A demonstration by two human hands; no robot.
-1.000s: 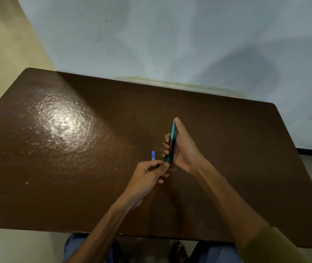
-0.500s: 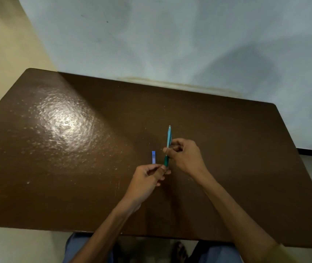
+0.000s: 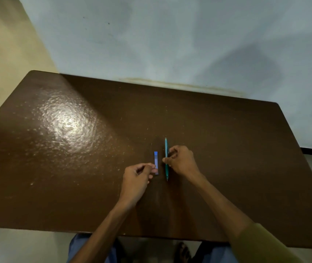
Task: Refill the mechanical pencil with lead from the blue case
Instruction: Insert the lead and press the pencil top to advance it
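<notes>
Between the two hands on the brown desk (image 3: pixel 227 149) lie the task's things: the blue case (image 3: pixel 156 162) flat just beside the left hand (image 3: pixel 138 179), whose fingers (image 3: pixel 152 166) pinch its near end, and the teal mechanical pencil (image 3: pixel 166 158) just right of it, clamped at mid-barrel by the right hand (image 3: pixel 181 161). Judging by this, the step in hand is taking up the case. Next comes opening it and drawing out one thin lead, which calls for a light, careful pinch.
</notes>
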